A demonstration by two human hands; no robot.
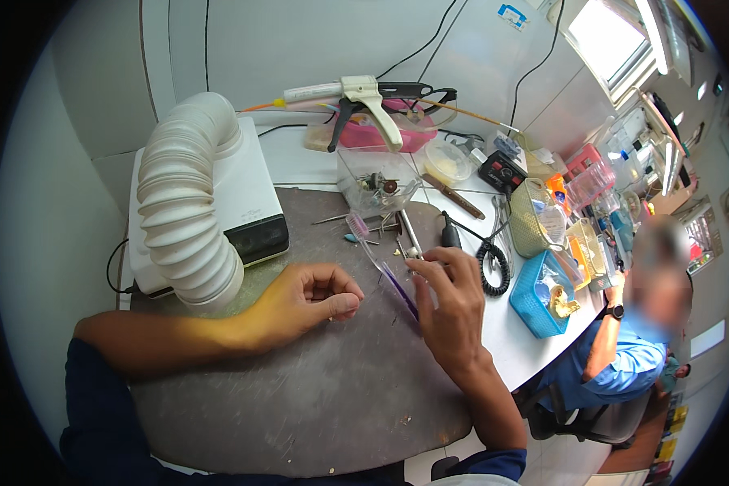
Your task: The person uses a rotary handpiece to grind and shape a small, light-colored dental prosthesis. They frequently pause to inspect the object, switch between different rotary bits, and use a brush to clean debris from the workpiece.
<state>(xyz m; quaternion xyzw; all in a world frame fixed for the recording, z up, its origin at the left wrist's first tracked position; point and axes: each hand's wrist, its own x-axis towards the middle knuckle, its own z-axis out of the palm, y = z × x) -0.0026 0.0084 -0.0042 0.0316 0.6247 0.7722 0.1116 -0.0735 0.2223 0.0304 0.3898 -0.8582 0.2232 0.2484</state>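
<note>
My left hand (312,296) hovers over the dark grey work mat (300,413), fingers curled toward the thumb. A tiny pale speck shows under its thumb; what it holds, if anything, I cannot make out. My right hand (455,304) reaches forward with thumb and index finger apart. Its fingertips are by the near end of a slim silver tool (411,231); whether they touch it I cannot tell. A toothbrush with a purple handle (398,289) and pink bristles lies on the mat, its near end reaching to my right hand. Small metal tools (373,224) lie beyond it.
A white box unit with a ribbed hose (178,202) stands at the left. Farther back are a clear container (378,178), a dispensing gun (364,101) and a brown-handled knife (454,197). A blue basket (540,304) is at the right, near a seated person in blue (624,356).
</note>
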